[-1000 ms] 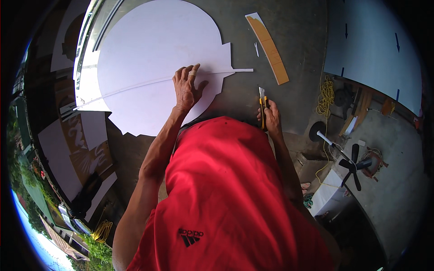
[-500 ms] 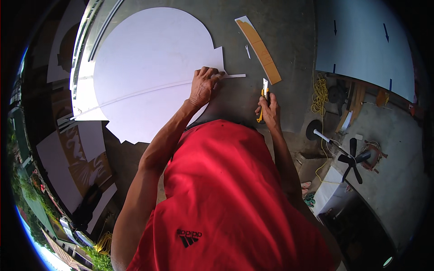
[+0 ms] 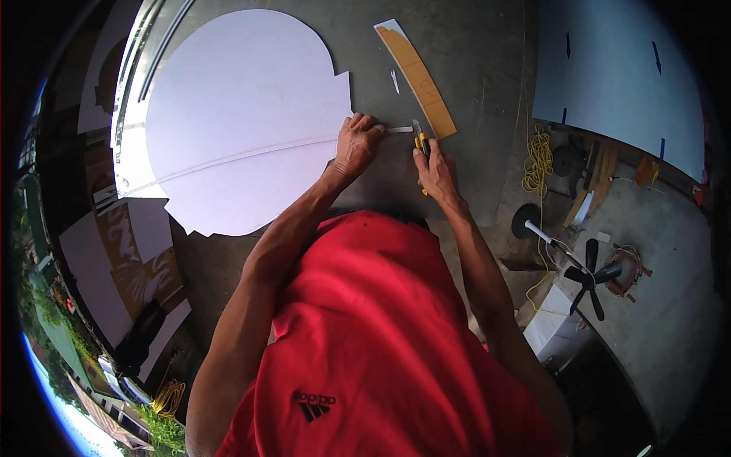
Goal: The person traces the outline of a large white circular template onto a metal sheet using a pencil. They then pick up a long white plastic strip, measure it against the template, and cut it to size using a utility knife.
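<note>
A large white rounded sheet (image 3: pixel 244 91) with notched edges lies on the dark grey worktop (image 3: pixel 472 46). A long thin white strip (image 3: pixel 251 154) crosses it and runs past its right edge. My left hand (image 3: pixel 358 145) is closed on this strip beside the sheet's right edge, knuckles up; its fingertips are partly hidden. Just right of it, my right hand (image 3: pixel 436 171) grips a yellow and black utility knife (image 3: pixel 422 142). The blade is out and stands close to the strip's free end; whether they touch I cannot tell.
Beyond the knife lies a curved tan-and-white offcut (image 3: pixel 417 76), with a small white sliver (image 3: pixel 395 81) beside it. Dark rods (image 3: pixel 166 47) rest at the far left. On the right are a yellow cord (image 3: pixel 538 164), a black-bladed fan (image 3: pixel 587 276) and a pale panel (image 3: pixel 617 76).
My right hand has brought the knife leftward and up to the strip's end. My left hand has shifted slightly right relative to the sheet, along the strip.
</note>
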The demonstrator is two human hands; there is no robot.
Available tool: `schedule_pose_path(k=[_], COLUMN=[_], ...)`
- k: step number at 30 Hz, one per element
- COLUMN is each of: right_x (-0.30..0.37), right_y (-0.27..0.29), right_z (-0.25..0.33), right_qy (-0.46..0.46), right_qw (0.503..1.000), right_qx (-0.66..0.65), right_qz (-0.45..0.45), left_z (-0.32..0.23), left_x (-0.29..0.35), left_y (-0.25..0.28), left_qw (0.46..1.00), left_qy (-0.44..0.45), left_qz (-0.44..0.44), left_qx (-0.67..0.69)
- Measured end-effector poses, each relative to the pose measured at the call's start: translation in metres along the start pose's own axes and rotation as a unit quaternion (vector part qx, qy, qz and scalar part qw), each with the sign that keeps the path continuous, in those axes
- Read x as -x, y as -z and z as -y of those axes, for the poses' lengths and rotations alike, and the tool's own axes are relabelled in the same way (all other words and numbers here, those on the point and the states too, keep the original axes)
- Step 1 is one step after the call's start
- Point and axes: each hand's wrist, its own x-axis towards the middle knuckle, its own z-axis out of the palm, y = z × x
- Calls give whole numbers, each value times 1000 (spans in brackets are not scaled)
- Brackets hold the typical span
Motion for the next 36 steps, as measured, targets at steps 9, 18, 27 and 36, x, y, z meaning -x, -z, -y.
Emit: schedule_pose_path(k=[9, 18, 27, 36], right_x=[20, -9, -29, -22], right_y=[-4, 25, 32, 23], right_z=[4, 4, -4, 5], right_qy=[61, 33, -16, -82], right_qw=[994, 981, 975, 953], right_qx=[77, 72, 161, 209], right_qz=[-47, -175, -155, -202], left_z=[-27, -26, -28, -28], left_x=[13, 6, 6, 3], left_y=[-26, -31, -35, -34], left_qw=[994, 992, 989, 990], left_qy=[76, 91, 96, 97], left_qz=[-78, -82, -112, -105], left_qx=[-32, -2, 11, 7])
